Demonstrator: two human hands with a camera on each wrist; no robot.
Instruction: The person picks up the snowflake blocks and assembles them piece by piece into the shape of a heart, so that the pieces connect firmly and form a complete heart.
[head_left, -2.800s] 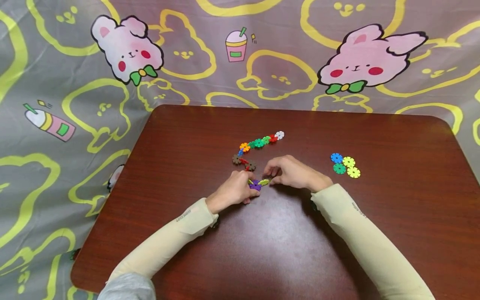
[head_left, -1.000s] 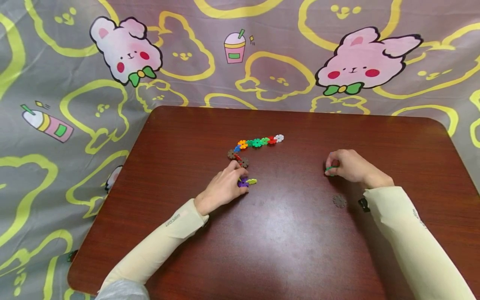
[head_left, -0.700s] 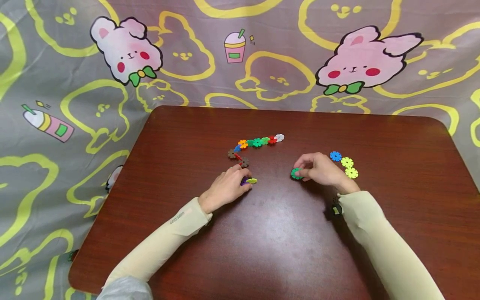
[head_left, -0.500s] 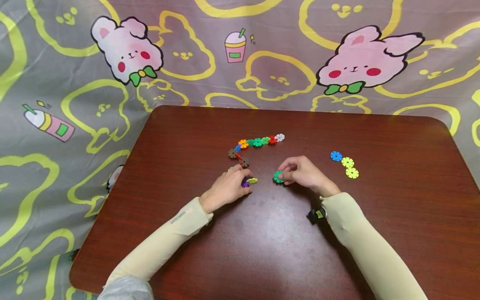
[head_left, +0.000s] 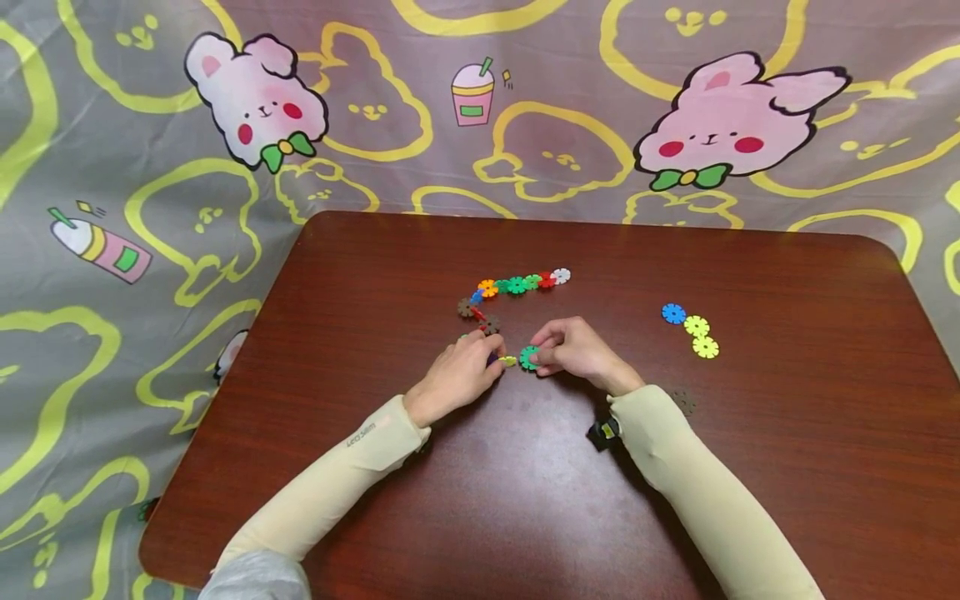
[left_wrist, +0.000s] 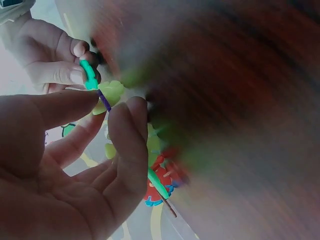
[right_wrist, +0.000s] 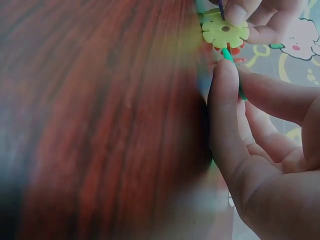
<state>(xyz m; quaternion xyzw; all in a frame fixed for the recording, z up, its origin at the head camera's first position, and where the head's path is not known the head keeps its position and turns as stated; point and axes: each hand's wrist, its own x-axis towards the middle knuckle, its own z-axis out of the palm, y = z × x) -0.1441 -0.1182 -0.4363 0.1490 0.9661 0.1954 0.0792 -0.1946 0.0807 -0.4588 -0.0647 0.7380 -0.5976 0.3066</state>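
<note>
A chain of notched plastic snowflake discs (head_left: 516, 285) in several colours curves over the table in the head view. My left hand (head_left: 459, 372) pinches the purple disc (left_wrist: 104, 101) near the chain's front end, covering most of it from above. Slotted into the purple disc, a yellow-green disc (right_wrist: 225, 34) points toward my other hand. Between thumb and fingers, my right hand (head_left: 581, 353) holds a green disc (head_left: 528, 358) on edge. In the right wrist view the green disc's rim is right at the yellow-green disc's notched edge.
To the right lie a loose blue disc (head_left: 672, 313) and two yellow discs (head_left: 701, 336). A dark translucent disc (head_left: 683, 402) rests beside the right sleeve. Patterned cloth (head_left: 405, 92) hangs behind the brown table (head_left: 360, 275).
My right hand left the dark disc on the table at the right, took the green disc from the loose group and brought it left to the yellow-green disc. My left hand stayed at the chain.
</note>
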